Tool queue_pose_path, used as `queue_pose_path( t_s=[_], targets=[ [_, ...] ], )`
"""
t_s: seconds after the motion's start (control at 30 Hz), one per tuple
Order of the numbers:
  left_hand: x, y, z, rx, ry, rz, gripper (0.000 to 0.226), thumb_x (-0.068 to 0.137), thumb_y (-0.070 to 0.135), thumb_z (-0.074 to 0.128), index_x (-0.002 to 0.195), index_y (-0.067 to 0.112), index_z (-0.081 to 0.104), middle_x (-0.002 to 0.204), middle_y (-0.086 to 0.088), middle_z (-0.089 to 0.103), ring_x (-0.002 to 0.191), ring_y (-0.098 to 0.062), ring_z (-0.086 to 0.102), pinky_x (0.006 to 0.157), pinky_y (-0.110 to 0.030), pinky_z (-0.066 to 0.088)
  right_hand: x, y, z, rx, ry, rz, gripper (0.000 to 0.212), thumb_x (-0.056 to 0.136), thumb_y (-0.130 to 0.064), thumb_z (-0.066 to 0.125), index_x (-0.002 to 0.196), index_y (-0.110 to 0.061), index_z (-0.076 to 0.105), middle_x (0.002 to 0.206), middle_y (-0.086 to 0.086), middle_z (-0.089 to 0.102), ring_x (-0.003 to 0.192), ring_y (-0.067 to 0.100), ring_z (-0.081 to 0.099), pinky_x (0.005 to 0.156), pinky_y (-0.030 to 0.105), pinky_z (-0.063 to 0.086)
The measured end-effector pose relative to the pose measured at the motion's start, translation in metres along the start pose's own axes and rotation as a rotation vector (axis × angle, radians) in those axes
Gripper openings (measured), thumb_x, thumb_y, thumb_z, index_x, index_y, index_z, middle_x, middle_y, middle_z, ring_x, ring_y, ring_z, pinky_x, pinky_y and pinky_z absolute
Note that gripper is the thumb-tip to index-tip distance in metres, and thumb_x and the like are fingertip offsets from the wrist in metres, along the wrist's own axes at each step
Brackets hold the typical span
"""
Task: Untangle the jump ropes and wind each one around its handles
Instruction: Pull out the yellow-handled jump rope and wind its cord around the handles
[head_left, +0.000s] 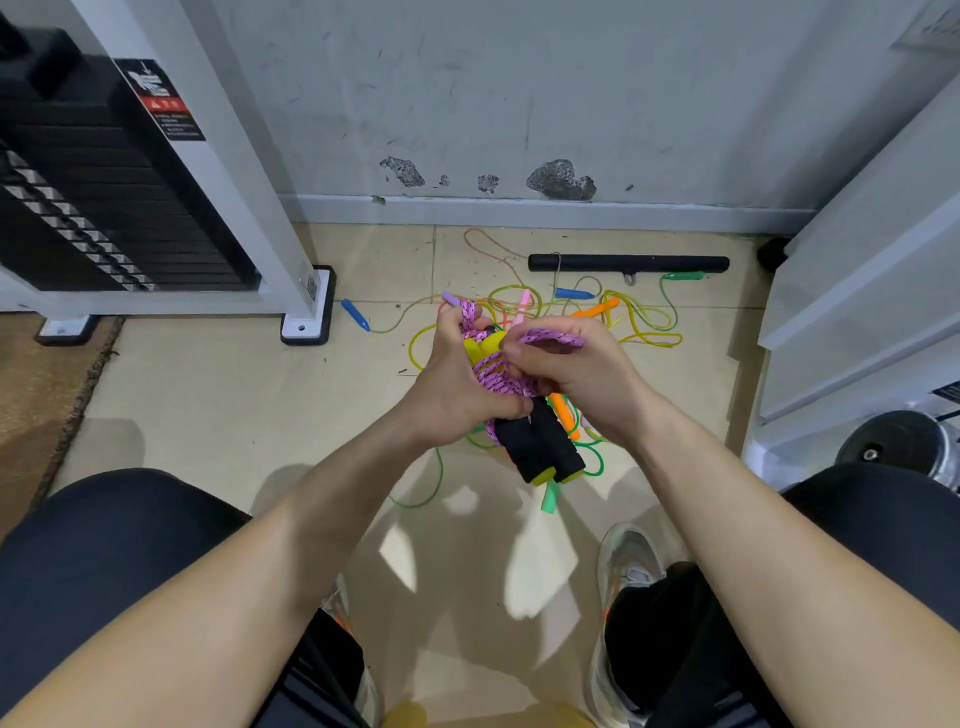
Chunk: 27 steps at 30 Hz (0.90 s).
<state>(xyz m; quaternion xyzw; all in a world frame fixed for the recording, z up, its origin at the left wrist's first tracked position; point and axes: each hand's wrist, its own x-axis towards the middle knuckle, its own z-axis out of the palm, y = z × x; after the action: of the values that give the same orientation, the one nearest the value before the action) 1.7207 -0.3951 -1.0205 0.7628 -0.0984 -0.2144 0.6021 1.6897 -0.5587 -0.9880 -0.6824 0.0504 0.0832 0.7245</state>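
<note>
1. Pink braided rope (501, 382) lies in several turns round the black foam handles (540, 447). The left hand (457, 374) is clamped about handles and turns together. The right hand (576, 374) pinches a slack loop of the same rope just beyond the handles' upper end. The bundle is held in the air, off the floor.
2. Hazard: should the left thumb ease, the turns would probably slide toward the yellow-capped ends and spring off. The slack loop could also loosen the last turn.
3. Hazard: beneath and beyond the handles lies a tangle of thin cords (644, 317), with an orange handle (563, 413) just behind them. Whether any pink length trails into it cannot be told; a trailing end could snag and drag the pile.
4. Room: left of the handles the tile floor (234, 389) is widest, bounded by the weight-stack frame (249, 208). Beyond the handles lie a black bar (628, 263) and the wall (519, 104). White panels (857, 312) stand near on the right.
</note>
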Motion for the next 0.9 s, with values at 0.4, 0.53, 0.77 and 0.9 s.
queue_pose_path(
  t_s=[0.4,0.53,0.77,0.9],
  targets=[
    [-0.009,0.022,0.005,-0.472,0.037,-0.166,0.025,0.087,0.015,0.062,0.11,0.025,0.056,0.109,0.003,0.062,0.087,-0.012,0.06,0.078,-0.031,0.049,-0.003,0.013,0.018,-0.429,0.359,-0.159,0.037,0.104,-0.028,0.052,0.077,-0.007,0.065,0.069,-0.001,0.071,0.064,0.017,0.06,0.065,0.036,0.048],
    [-0.014,0.029,0.003,-0.749,-0.09,-0.208,0.016,0.093,0.016,0.053,0.093,0.021,0.067,0.113,0.001,0.065,0.097,-0.024,0.056,0.086,-0.041,0.048,-0.001,0.017,0.013,-0.576,0.406,-0.145,0.033,0.108,-0.024,0.037,0.102,-0.01,0.066,0.081,-0.008,0.066,0.08,0.011,0.059,0.073,0.032,0.045],
    [-0.009,0.031,-0.015,-0.875,-0.196,-0.252,0.034,0.088,0.033,0.054,0.118,0.017,0.057,0.114,-0.004,0.057,0.091,-0.027,0.059,0.093,-0.049,0.043,-0.008,0.013,0.02,-0.641,0.28,-0.268,0.036,0.108,-0.019,0.04,0.137,-0.025,0.06,0.115,-0.011,0.067,0.109,0.006,0.056,0.088,0.02,0.04],
    [-0.011,0.033,-0.018,-0.884,-0.225,-0.265,0.036,0.093,0.036,0.048,0.123,0.017,0.056,0.121,-0.006,0.054,0.096,-0.032,0.058,0.1,-0.058,0.041,-0.008,0.013,0.017,-0.662,0.27,-0.308,0.036,0.107,-0.017,0.041,0.136,-0.024,0.061,0.103,-0.007,0.072,0.097,0.011,0.06,0.084,0.027,0.044]
  ],
)
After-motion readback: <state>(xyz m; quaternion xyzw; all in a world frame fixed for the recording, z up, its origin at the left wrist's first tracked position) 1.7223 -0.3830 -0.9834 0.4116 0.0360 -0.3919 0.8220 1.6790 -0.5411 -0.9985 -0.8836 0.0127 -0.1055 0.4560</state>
